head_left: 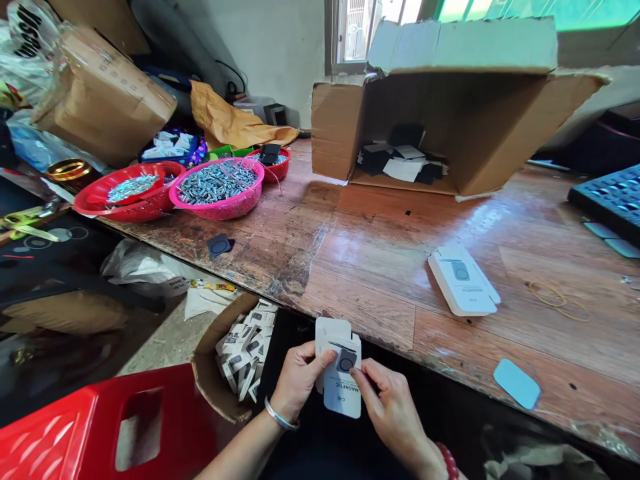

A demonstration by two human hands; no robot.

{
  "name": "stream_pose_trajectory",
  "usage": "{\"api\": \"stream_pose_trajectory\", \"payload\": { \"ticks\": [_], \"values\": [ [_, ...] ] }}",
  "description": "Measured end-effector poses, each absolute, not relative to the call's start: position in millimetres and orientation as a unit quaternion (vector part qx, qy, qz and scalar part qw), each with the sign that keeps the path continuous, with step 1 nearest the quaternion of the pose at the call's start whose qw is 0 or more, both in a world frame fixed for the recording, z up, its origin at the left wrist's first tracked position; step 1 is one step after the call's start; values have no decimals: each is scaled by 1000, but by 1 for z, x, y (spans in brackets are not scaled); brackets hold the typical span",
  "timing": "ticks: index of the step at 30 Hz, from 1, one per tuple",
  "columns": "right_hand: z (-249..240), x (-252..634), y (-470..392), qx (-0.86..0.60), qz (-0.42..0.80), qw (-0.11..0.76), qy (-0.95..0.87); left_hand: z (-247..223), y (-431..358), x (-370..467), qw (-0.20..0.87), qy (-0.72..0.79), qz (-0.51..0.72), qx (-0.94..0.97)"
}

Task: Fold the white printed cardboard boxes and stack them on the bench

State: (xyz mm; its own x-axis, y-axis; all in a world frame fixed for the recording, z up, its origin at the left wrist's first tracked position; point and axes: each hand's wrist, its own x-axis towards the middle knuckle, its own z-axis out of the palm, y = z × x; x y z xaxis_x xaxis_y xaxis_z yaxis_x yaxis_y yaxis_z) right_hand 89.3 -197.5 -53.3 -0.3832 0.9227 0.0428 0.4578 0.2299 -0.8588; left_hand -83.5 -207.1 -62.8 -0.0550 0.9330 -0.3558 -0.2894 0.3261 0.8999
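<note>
Both my hands hold a small white packaging box (341, 373) printed "MAGNETIC", low in front of the wooden table's edge. My left hand (296, 381), with a silver bangle on the wrist, grips its left side with the thumb on the front. The fingers of my right hand (389, 405) pinch its right side near the dark window. A second, flat white box (463, 281) of the same kind lies on the table (380, 260) to the right.
An open cardboard carton (453, 113) on its side holds black and white pieces. Pink (218, 189) and red baskets (127, 192) of small metal parts stand at the left. A carton of white boxes (243, 353) and a red stool (100, 427) sit below left. A blue pad (517, 383) and rubber band (550, 295) lie right.
</note>
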Motion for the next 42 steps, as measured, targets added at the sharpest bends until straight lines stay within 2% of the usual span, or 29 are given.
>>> {"api": "stream_pose_trajectory", "payload": {
  "ticks": [2,5,9,13,16,21,27,29,34,42],
  "values": [
    [-60,91,-202,-482,392,285,-730,-68,-213,-79,563,559,518,319],
    [-68,98,-207,-483,449,300,-689,-74,-226,-74,532,567,548,310],
    [-73,106,-207,-462,523,372,-612,-78,-239,-73,588,515,527,334],
    [-75,110,-206,-451,533,386,-603,-84,-246,-76,625,491,502,341],
    [-77,112,-209,-443,542,367,-612,-88,-250,-81,619,509,457,386],
    [-80,111,-214,-447,560,339,-610,-82,-249,-81,533,569,389,492],
    [-71,113,-208,-456,643,317,-528,-76,-242,-75,648,516,431,358],
    [-68,117,-206,-438,638,310,-552,-76,-240,-76,650,511,427,367],
    [-62,120,-206,-415,602,319,-603,-74,-241,-79,580,526,433,447],
    [-35,113,-195,-445,554,223,-668,-43,-233,-76,483,584,361,543]
  ]
}}
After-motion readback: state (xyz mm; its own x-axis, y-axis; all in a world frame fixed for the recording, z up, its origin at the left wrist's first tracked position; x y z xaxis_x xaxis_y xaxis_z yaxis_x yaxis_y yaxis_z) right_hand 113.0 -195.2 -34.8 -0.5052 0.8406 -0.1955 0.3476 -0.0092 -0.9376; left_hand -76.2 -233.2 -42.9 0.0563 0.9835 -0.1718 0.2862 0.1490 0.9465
